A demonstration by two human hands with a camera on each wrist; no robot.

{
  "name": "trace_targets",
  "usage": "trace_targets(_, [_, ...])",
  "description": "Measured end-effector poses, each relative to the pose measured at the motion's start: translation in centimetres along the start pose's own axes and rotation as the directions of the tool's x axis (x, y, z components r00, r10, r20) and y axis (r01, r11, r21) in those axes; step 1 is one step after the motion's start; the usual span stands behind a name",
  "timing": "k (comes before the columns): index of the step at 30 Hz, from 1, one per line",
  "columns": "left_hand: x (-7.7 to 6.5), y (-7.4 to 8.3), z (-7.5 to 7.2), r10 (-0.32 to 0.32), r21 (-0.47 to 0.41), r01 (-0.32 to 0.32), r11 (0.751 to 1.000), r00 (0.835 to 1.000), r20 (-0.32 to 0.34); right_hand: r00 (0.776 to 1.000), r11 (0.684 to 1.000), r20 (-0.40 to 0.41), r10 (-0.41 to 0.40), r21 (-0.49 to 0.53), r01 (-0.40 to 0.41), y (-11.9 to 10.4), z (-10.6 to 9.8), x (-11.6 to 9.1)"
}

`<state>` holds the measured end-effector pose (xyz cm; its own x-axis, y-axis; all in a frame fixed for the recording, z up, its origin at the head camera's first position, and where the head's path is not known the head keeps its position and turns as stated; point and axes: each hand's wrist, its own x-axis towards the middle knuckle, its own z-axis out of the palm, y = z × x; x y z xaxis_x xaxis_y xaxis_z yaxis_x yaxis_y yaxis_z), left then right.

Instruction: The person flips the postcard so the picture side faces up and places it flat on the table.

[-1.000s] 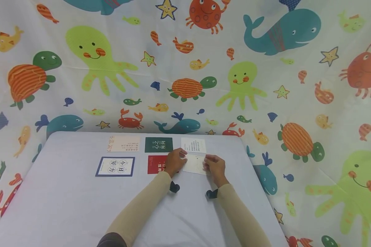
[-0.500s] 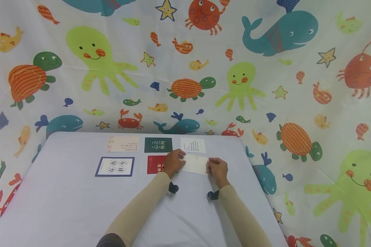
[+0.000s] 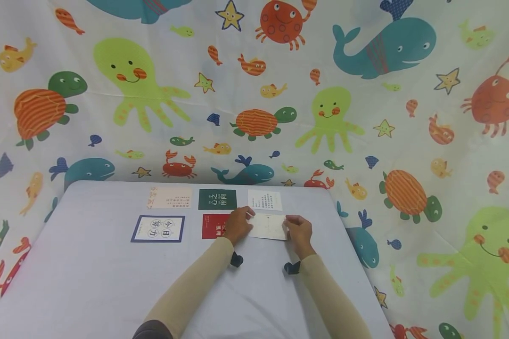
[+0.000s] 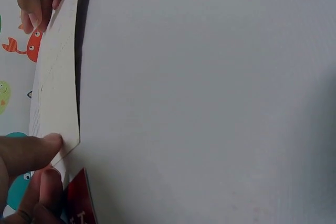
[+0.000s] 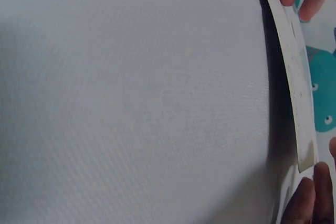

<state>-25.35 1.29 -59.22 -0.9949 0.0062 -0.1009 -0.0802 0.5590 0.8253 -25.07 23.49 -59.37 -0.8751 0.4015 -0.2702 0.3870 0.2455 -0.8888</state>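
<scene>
My left hand point(image 3: 238, 226) pinches the left end of a cream card point(image 3: 268, 227) with faint marks, its thumb point(image 4: 39, 148) on top in the left wrist view. At the card's right end, my right hand point(image 3: 299, 233) holds the edge between thumb and fingers. A dark shadow runs under the card's near edge in both wrist views, and the card looks slightly bowed in the right wrist view. Directly behind it lies a white card with printed text point(image 3: 266, 200). A red card point(image 3: 214, 226) sits just left, partly hidden by my left hand.
On the white-covered table point(image 3: 89, 282) also lie a dark green card point(image 3: 208, 199), a pale pink card point(image 3: 169, 197) and a blue-bordered card point(image 3: 158, 229), in two rows. Behind the table hangs a sea-animal curtain point(image 3: 225, 42).
My right hand has shifted slightly right, from over the cream card to its right edge. My left hand stays at the left end. The other cards lie where they were.
</scene>
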Motion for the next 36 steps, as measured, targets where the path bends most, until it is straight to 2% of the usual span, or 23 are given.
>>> trace_targets(6, [0.3,-0.3,0.1,0.024,0.047,-0.024,0.999,1.0,-0.001,1.0,0.998,0.008,-0.009,0.064,0.008,-0.4,-0.1,0.1])
trace_targets(12, [0.5,-0.4,0.3,0.028,0.058,-0.028,0.998,1.0,0.002,0.997,0.997,0.065,0.041,0.069,-0.045,-0.5,-0.3,0.3])
trace_targets(16, [0.5,-0.5,0.3,0.029,0.051,-0.029,0.998,1.0,0.003,0.995,0.996,0.085,0.056,0.067,-0.062,-0.6,-0.4,0.2])
trace_targets(29, [0.2,-0.7,-0.1,0.006,-0.018,-0.006,1.0,1.0,-0.005,0.99,0.979,0.107,0.096,0.172,-0.114,0.3,-1.1,1.1])
trace_targets(36, [0.0,-1.2,-0.4,0.005,-0.048,-0.006,0.999,1.0,-0.02,0.984,0.971,0.133,0.116,0.194,-0.14,0.4,-1.1,1.1])
